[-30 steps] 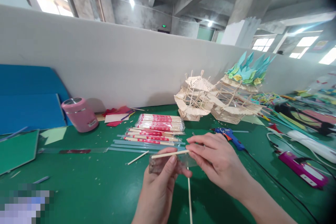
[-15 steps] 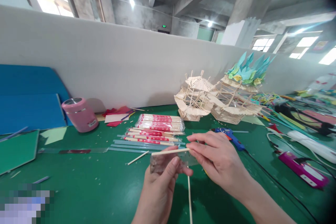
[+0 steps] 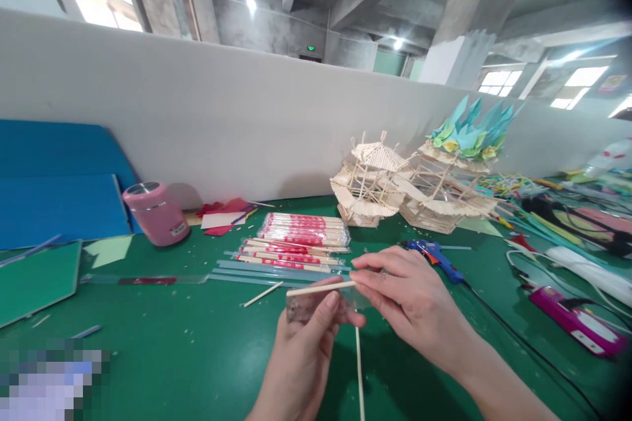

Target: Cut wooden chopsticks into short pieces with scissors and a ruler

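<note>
My left hand (image 3: pixel 302 358) pinches a small clear plastic ruler (image 3: pixel 309 306) between thumb and fingers, low in the middle of the view. Along the ruler's top edge lies a short wooden stick (image 3: pixel 320 288). My right hand (image 3: pixel 405 302) grips that stick's right end with its fingertips. A longer thin stick (image 3: pixel 359 371) lies on the green mat below the hands, running toward me.
Wrapped chopstick packs (image 3: pixel 302 230) and loose sticks lie behind the hands. A pink cup (image 3: pixel 157 214) stands at the left, stick-built pavilion models (image 3: pixel 395 187) at the back, a blue glue gun (image 3: pixel 437 258) to the right, and a magenta tool (image 3: pixel 575 322) with cables at the far right.
Both hands stay on the stick and ruler almost unmoved. The camera has shifted slightly, so the whole scene sits a little to the right.
</note>
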Demonstrator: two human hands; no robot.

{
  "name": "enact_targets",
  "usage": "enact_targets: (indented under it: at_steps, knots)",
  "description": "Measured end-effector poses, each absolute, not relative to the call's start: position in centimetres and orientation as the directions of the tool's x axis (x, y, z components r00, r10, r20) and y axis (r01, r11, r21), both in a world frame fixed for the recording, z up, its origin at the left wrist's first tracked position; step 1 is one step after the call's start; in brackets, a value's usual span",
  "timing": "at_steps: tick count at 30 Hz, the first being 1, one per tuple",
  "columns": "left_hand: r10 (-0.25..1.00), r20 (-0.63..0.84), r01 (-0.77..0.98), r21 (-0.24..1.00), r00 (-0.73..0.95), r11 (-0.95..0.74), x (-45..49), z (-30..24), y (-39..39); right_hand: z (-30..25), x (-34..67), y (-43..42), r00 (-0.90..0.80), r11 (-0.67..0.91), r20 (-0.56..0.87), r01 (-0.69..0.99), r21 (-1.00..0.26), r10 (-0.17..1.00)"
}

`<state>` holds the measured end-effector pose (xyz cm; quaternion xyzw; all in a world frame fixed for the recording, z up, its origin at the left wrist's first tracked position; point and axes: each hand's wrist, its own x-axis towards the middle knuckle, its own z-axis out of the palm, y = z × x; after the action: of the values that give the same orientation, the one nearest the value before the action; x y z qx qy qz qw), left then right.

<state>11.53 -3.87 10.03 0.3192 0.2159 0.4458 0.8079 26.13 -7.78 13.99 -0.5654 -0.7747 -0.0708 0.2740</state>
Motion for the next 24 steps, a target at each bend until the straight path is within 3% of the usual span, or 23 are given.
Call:
enact_targets:
  at_steps: [24]
  knots:
    - [0.859,-0.055,-0.590,0.705,0.508,0.394,11.61,9.54,-3.86,13.19,26.51,-7.44,-0.229,0.388,0.512,0.893,-0.227,0.828]
